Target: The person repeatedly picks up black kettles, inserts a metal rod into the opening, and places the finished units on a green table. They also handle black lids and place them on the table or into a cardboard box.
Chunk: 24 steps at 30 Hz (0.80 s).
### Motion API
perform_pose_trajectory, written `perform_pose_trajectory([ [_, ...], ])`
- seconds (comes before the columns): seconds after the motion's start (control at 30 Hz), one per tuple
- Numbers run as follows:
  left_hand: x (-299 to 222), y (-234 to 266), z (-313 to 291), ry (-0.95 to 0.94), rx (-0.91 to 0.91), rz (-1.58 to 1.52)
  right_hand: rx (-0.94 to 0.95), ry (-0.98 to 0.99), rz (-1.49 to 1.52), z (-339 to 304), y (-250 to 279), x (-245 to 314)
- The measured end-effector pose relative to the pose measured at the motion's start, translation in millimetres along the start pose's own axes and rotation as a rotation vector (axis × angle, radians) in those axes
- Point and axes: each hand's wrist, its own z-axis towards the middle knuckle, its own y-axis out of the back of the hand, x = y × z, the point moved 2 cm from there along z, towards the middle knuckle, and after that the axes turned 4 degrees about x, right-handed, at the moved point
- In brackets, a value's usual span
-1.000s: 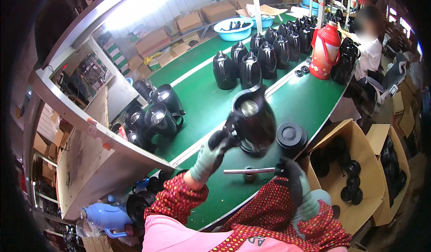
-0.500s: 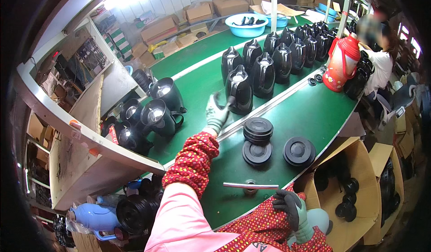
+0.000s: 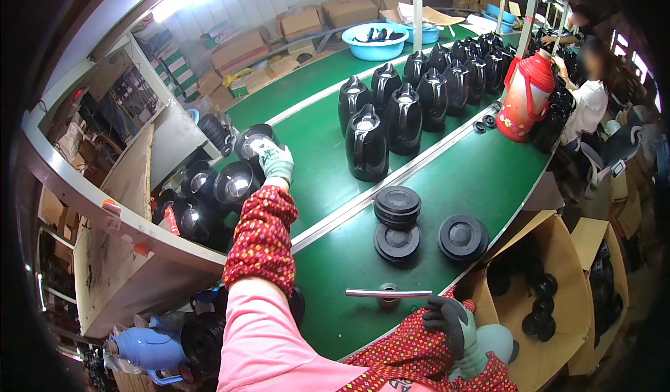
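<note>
Left hand (image 3: 277, 163) has swung over to an open jug (image 3: 246, 145), grip impossible to tell; right hand (image 3: 448, 326), loosely half-curled, sits by the metal bar (image 3: 386, 293).

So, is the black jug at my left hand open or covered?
Open: the black jug at your left hand shows its shiny interior, uncovered.
</note>
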Motion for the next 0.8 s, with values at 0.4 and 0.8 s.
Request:
perform_pose_trajectory([
  [0.4,-75,220,-227,-0.832,0.148,-0.598,0.121,0.175,-0.335,38,-60,101],
  [0.8,-76,233,-346,-0.692,0.452,-1.137,0.216,-0.056,0.34,-59,26,40],
])
